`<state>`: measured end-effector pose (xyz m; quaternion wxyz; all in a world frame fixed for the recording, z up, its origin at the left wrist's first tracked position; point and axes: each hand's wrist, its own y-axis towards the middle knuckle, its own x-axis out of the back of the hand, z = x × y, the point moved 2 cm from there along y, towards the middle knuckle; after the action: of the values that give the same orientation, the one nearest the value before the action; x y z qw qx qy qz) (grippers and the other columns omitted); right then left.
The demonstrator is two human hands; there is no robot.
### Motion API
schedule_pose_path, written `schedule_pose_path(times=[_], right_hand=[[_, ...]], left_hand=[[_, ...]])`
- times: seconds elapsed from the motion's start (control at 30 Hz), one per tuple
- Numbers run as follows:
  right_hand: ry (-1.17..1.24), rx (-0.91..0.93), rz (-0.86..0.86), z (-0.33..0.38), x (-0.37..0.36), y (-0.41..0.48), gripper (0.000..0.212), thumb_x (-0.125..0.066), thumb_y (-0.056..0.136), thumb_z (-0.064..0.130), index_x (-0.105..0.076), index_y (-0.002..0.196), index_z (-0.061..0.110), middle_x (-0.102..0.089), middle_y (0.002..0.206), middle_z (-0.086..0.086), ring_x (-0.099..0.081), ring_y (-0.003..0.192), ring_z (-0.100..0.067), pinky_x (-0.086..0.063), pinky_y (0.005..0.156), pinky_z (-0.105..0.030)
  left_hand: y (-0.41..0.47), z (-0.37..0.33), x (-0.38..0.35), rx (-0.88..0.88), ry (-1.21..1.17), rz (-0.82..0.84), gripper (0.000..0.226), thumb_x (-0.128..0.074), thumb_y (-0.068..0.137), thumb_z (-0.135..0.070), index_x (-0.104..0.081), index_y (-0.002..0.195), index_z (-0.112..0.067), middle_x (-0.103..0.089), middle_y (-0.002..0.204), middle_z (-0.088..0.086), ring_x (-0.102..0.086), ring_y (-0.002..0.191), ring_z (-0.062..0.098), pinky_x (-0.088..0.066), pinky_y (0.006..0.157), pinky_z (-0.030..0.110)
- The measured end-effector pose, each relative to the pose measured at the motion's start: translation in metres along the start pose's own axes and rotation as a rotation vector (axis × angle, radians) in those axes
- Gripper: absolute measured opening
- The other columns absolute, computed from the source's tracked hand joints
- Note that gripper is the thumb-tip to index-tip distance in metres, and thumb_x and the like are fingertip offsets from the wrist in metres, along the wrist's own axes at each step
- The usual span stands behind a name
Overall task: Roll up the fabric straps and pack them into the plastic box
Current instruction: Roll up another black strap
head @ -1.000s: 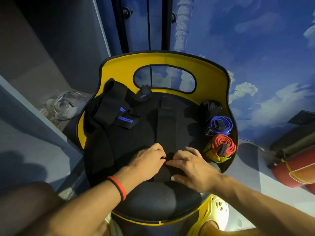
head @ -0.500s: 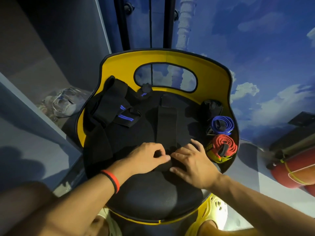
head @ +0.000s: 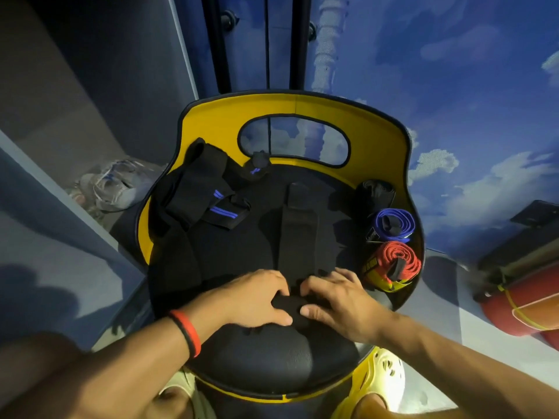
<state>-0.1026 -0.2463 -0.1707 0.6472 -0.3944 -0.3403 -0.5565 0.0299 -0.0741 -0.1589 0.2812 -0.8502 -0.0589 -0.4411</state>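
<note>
A long black fabric strap (head: 298,225) lies flat down the middle of the black seat of a yellow chair (head: 378,137). Its near end is rolled into a small black roll (head: 287,303). My left hand (head: 251,297) and my right hand (head: 341,300) both grip that roll from either side. Rolled straps sit at the seat's right edge: a black one (head: 376,193), a blue one (head: 391,225) and a red one (head: 396,263). Loose black straps with blue stripes (head: 208,195) are piled at the seat's back left. A clear plastic container (head: 116,186) lies on the floor to the left.
A red cylinder (head: 520,303) with yellow cords lies on the floor at the right. A grey partition (head: 60,207) runs along the left. Feet in pale clogs (head: 384,376) show under the chair's front edge. The wall behind is painted with sky and clouds.
Both hands have rolled the near end of the black strap further; the roll between them is thicker and has advanced slightly away from me. The other straps have not moved.
</note>
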Motion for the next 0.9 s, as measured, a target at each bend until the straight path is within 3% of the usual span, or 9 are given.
schedule_pose_path(times=[0.13, 0.27, 0.37, 0.47, 0.57, 0.63, 0.7, 0.8, 0.9], right_hand=[[0.111, 0.031, 0.186, 0.009, 0.0, -0.006, 0.036, -0.05, 0.099, 0.059, -0.053, 0.124, 0.033, -0.06, 0.113, 0.007, -0.046, 0.112, -0.009, -0.017, 0.104, -0.027], [0.051, 0.017, 0.038, 0.012, -0.001, -0.011, 0.043, -0.042, 0.095, 0.072, -0.058, 0.12, 0.04, -0.051, 0.117, 0.013, -0.046, 0.114, -0.007, -0.035, 0.103, -0.039], [-0.059, 0.052, -0.112, 0.021, -0.001, -0.016, 0.036, -0.042, 0.098, 0.063, -0.058, 0.118, 0.039, -0.055, 0.114, 0.014, -0.054, 0.113, -0.011, -0.031, 0.112, -0.041], [-0.181, 0.092, -0.129, 0.033, -0.01, -0.026, 0.042, -0.052, 0.089, 0.063, -0.056, 0.12, 0.035, -0.056, 0.115, 0.012, -0.058, 0.109, -0.015, -0.029, 0.117, -0.046], [-0.333, 0.079, -0.094, 0.03, -0.021, -0.026, 0.065, -0.065, 0.072, 0.065, -0.055, 0.125, 0.03, -0.057, 0.119, 0.008, -0.061, 0.106, -0.017, -0.024, 0.116, -0.047], [-0.342, 0.08, -0.127, 0.026, -0.019, -0.019, 0.065, -0.068, 0.068, 0.058, -0.058, 0.124, 0.026, -0.061, 0.114, 0.006, -0.064, 0.102, -0.02, -0.019, 0.114, -0.043], [-0.315, 0.075, -0.093, 0.022, -0.013, -0.013, 0.066, -0.064, 0.07, 0.057, -0.057, 0.127, 0.024, -0.063, 0.112, 0.004, -0.064, 0.106, -0.021, -0.014, 0.115, -0.041], [-0.307, 0.075, -0.026, 0.019, -0.007, -0.009, 0.068, -0.063, 0.077, 0.058, -0.051, 0.136, 0.027, -0.059, 0.122, 0.006, -0.056, 0.12, -0.019, -0.002, 0.119, -0.041], [-0.277, 0.082, 0.02, 0.019, 0.0, -0.005, 0.068, -0.065, 0.08, 0.058, -0.047, 0.139, 0.031, -0.056, 0.13, 0.007, -0.05, 0.129, -0.016, 0.007, 0.12, -0.041]], left_hand=[[-0.011, -0.004, -0.015, -0.01, 0.032, 0.087, 0.044, -0.071, 0.078, -0.062, -0.069, 0.109, -0.031, -0.052, 0.111, -0.021, -0.057, 0.105, 0.011, -0.051, 0.095, 0.041], [-0.008, 0.002, -0.01, 0.005, -0.068, 0.124, 0.051, -0.064, 0.079, -0.068, -0.072, 0.112, -0.029, -0.052, 0.119, -0.021, -0.048, 0.117, 0.01, -0.044, 0.107, 0.042], [-0.005, 0.005, -0.007, 0.024, -0.069, 0.119, 0.061, -0.066, 0.084, -0.066, -0.069, 0.126, -0.022, -0.054, 0.132, -0.015, -0.046, 0.126, 0.012, -0.04, 0.112, 0.039], [-0.006, 0.008, -0.011, 0.04, -0.133, 0.096, 0.065, -0.07, 0.081, -0.066, -0.068, 0.127, -0.021, -0.056, 0.126, -0.016, -0.052, 0.123, 0.01, -0.043, 0.11, 0.038], [-0.004, 0.011, -0.006, 0.091, -0.217, -0.021, 0.05, -0.082, 0.073, -0.061, -0.076, 0.11, -0.027, -0.061, 0.115, -0.015, -0.061, 0.108, 0.006, -0.051, 0.1, 0.034], [0.002, 0.01, 0.003, 0.12, -0.319, -0.176, 0.032, -0.09, 0.069, -0.048, -0.079, 0.09, -0.027, -0.063, 0.106, -0.01, -0.066, 0.093, 0.005, -0.056, 0.091, 0.033], [0.011, 0.008, 0.011, 0.155, -0.449, -0.346, 0.024, -0.093, 0.069, -0.038, -0.076, 0.08, -0.026, -0.061, 0.105, -0.005, -0.067, 0.09, 0.009, -0.056, 0.088, 0.033], [0.026, 0.0, 0.022, 0.198, -0.692, -0.493, 0.022, -0.09, 0.075, -0.025, -0.072, 0.086, -0.028, -0.058, 0.117, -0.006, -0.062, 0.106, 0.01, -0.051, 0.091, 0.028], [0.039, -0.006, 0.035, 0.184, -1.009, -0.494, 0.032, -0.084, 0.082, -0.013, -0.073, 0.107, -0.03, -0.064, 0.114, -0.011, -0.061, 0.109, 0.005, -0.047, 0.081, 0.01]])
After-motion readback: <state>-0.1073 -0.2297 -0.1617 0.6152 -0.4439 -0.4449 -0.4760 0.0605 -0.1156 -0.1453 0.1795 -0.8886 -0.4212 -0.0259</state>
